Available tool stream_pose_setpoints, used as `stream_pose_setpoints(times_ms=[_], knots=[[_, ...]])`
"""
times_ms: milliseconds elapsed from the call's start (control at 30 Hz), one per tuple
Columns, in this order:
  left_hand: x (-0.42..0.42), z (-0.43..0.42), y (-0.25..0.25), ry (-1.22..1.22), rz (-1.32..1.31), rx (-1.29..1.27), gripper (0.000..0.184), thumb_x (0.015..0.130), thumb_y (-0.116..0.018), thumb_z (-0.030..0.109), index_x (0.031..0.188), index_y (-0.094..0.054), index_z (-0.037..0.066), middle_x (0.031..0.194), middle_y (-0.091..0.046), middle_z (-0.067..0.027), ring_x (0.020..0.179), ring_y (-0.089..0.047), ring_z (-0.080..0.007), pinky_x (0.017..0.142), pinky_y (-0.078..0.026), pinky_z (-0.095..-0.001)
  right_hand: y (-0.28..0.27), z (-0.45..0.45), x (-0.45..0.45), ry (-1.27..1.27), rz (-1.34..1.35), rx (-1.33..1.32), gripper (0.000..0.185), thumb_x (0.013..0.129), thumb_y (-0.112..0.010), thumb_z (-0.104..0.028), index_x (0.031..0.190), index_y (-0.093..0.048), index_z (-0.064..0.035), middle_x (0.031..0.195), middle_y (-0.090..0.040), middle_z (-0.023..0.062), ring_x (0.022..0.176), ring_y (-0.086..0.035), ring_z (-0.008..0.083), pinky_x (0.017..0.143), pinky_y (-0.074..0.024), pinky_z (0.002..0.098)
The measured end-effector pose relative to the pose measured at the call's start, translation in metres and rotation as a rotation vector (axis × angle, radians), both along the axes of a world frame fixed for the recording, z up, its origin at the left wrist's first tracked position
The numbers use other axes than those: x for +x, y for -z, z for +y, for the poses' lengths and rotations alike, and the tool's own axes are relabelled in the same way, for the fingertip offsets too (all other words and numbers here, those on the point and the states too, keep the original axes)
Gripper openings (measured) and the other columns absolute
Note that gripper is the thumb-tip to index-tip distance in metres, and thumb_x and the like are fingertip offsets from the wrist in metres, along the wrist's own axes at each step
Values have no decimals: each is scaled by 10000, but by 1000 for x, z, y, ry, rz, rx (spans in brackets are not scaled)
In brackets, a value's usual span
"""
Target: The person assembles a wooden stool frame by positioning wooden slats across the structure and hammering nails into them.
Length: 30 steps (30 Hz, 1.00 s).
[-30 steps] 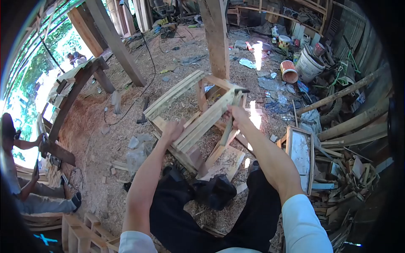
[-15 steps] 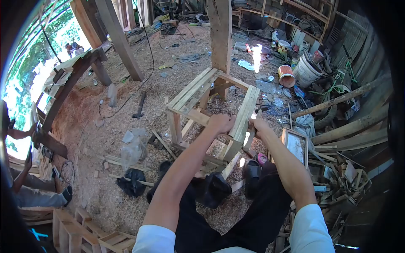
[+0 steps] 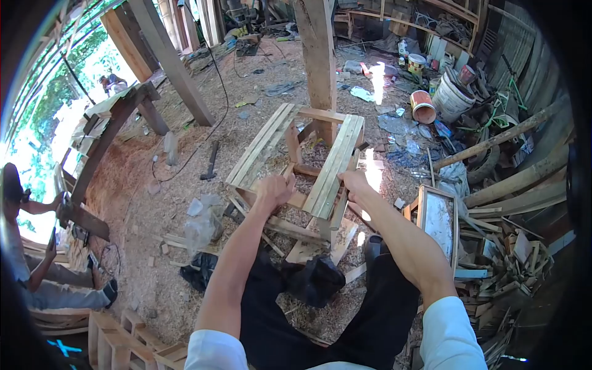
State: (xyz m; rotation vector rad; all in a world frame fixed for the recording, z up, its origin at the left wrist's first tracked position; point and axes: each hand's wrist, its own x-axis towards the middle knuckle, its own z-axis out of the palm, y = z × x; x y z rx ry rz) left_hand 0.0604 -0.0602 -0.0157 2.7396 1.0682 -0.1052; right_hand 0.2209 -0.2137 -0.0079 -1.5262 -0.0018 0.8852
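Observation:
A small wooden frame, like a stool or bench frame (image 3: 262, 145), stands on the shavings in front of me, with slats along its left and right top sides. My left hand (image 3: 276, 190) is closed on its near crosspiece, between the two slatted sides. My right hand (image 3: 355, 184) grips the outer edge of the right slats (image 3: 336, 163), fingers partly hidden. Beside that hand a strip of wood (image 3: 340, 209) runs along the frame's right side; whether it is fixed there I cannot tell. A small dark object (image 3: 362, 146) shows near its far end.
A hammer (image 3: 211, 161) lies on the ground to the left. Behind the frame rises a thick post (image 3: 317, 61). Another person (image 3: 55, 277) sits at far left. Buckets (image 3: 453, 95), poles and scrap wood (image 3: 512, 271) crowd the right. A black bag (image 3: 314, 280) lies between my legs.
The frame has turned and shifted slightly left. My left hand has moved from the right slats to the near crosspiece. My right hand has moved a little left with the frame.

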Motion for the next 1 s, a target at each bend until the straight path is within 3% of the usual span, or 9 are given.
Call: stream_pose_setpoints(times_ms=[67, 133, 400, 567, 700, 767, 867, 900, 1000], knots=[[-3, -12, -12, -30, -66, -24, 628, 924, -284, 466, 843, -693, -3, 869, -663, -236, 843, -639, -410, 809, -486, -488, 27, 11, 20, -54, -111, -14, 100, 805, -606, -53, 799, -553, 32, 711, -551, 101, 585, -553, 208, 440, -416, 409], [-9, -18, -7, -84, -115, -52, 615, 921, -288, 451, 820, -692, -2, 856, -662, -235, 829, -639, -414, 811, -486, -485, 32, 14, 38, -269, -154, -5, 241, 852, -569, -55, 1070, -562, 48, 892, -603, 140, 792, -618, 230, 662, -547, 420], [7, -7, 17, 36, -252, -27, 586, 947, -273, 408, 822, -685, 12, 814, -658, -237, 786, -638, -415, 808, -485, -483, 32, 26, 35, -64, -196, 87, 155, 820, -605, -64, 946, -605, 27, 808, -598, 99, 684, -581, 205, 613, -463, 376], [29, -6, 14, 111, -384, -272, 622, 950, -277, 482, 915, -664, -4, 885, -649, -263, 855, -631, -407, 817, -481, -487, 24, 2, 44, -277, -195, 1, 230, 840, -590, -32, 1060, -569, 31, 868, -626, 112, 787, -630, 206, 691, -531, 345], [45, -29, -3, 129, -490, -490, 518, 914, -470, 476, 938, -667, -3, 879, -661, -234, 848, -652, -344, 775, -500, -403, 9, -23, 28, -343, -272, -15, 263, 847, -593, -53, 1091, -557, 37, 965, -615, 110, 836, -625, 200, 743, -535, 343], [46, -31, -1, 135, -465, -546, 384, 899, -580, 349, 1007, -652, -13, 836, -666, -84, 792, -599, -120, 734, -465, -270, -12, -40, 20, -365, -343, -96, 261, 846, -599, -65, 1086, -559, 28, 955, -612, 107, 835, -619, 195, 741, -536, 347], [49, -29, -15, 19, -379, -840, 323, 863, -650, 275, 1032, -657, 0, 892, -664, -41, 828, -583, -95, 750, -455, -252, -10, -53, 21, -415, -390, -157, 254, 850, -613, -108, 1068, -559, 9, 928, -600, 100, 824, -602, 181, 691, -540, 337], [56, -20, 10, 16, -527, -985, 271, 848, -671, 227, 1034, -674, 30, 934, -657, -11, 849, -574, -81, 779, -445, -239, -11, -55, 20, -428, -412, -157, 260, 854, -613, -119, 1070, -555, 13, 925, -600, 100, 822, -604, 180, 667, -539, 325], [59, -22, 14, -24, -540, -959, 252, 839, -678, 176, 1040, -674, 25, 954, -662, -14, 866, -581, -86, 804, -441, -236, 4, -52, 16, -397, -457, -110, 249, 837, -640, -124, 1020, -578, 34, 846, -625, 107, 713, -630, 184, 594, -530, 332]])
